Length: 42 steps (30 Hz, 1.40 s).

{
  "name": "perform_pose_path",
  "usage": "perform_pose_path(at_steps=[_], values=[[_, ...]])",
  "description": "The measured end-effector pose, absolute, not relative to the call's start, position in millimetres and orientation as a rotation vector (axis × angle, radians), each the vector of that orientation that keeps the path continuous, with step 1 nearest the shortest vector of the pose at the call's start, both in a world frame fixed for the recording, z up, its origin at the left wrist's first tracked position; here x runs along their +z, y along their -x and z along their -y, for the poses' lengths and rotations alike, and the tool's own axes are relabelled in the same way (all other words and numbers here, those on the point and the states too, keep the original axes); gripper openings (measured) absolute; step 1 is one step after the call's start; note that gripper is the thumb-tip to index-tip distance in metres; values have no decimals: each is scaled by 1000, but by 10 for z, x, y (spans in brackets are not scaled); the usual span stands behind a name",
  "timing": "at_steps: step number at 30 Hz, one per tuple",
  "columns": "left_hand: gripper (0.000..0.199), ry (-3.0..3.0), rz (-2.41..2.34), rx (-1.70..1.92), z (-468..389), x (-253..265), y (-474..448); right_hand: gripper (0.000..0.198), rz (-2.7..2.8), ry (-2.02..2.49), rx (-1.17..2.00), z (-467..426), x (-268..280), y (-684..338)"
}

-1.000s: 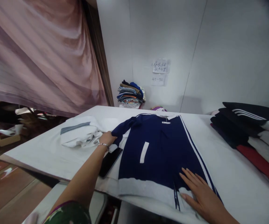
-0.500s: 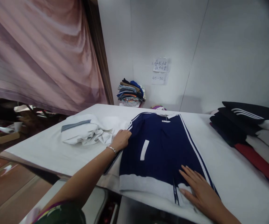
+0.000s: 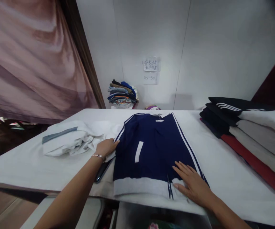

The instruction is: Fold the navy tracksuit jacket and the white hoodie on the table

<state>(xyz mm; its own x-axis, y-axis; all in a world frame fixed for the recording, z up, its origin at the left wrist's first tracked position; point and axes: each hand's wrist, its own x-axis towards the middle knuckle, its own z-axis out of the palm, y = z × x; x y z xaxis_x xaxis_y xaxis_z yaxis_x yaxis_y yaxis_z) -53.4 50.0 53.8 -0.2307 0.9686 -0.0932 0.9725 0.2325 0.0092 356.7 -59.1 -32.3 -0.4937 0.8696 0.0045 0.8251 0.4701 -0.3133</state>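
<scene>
A navy zip jacket (image 3: 151,152) with white side stripes, a white pocket trim and a pale hem lies spread on the white table (image 3: 68,171), its collar at the far side. At its left edge, my left hand (image 3: 107,148) has its fingers closed on the striped sleeve. My right hand (image 3: 192,183) rests flat near the lower right hem, fingers stretched out. A dark, shiny object (image 3: 101,171), partly hidden, lies beside my left wrist. Left of that hand is a crumpled white garment (image 3: 68,140) with a grey-blue stripe.
Folded garments (image 3: 254,133) in black, grey, white and red are stacked on the right. A pile of clothes (image 3: 122,93) stands beyond the far edge, by the wall. Paper signs (image 3: 151,70) hang on the wall. A pink curtain (image 3: 32,57) hangs at left.
The view has turned a little to the right. My left hand has drawn the sleeve slightly outward to the left. My right hand stays flat on the jacket.
</scene>
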Motion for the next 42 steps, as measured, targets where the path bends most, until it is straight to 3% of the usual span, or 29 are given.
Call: perform_pose_path(at_steps=[7, 12, 15, 20, 23, 32, 37, 42], values=[[72, -1822, -2295, -10, -363, 479, 684, 64, 2543, 1428, 368, 579, -417, -3596], [49, -1885, -2295, 28, -311, 411, 607, 63, 2537, 1420, 346, 572, -442, -3603], [36, -1870, -2438, 248, -330, 546, 638, 63, 2535, 1433, 368, 576, -415, -3593], [44, -1891, -2708, 711, -386, 969, 814, 64, 2511, 1440, 410, 576, -390, -3576], [38, -2187, -2736, 925, -434, 1156, 858, 65, 2487, 1435, 496, 569, -360, -3589], [31, -3007, -1884, 1672, -449, 1210, 402, 55, 1971, 1276, 1112, 350, 97, -3531], [28, -3220, -1393, 1712, -329, 990, -186, 48, 1584, 987, 1445, -40, 436, -3068], [20, -3293, -894, 1508, -326, 720, -717, 42, 1169, 681, 1801, -401, 657, -2534]])
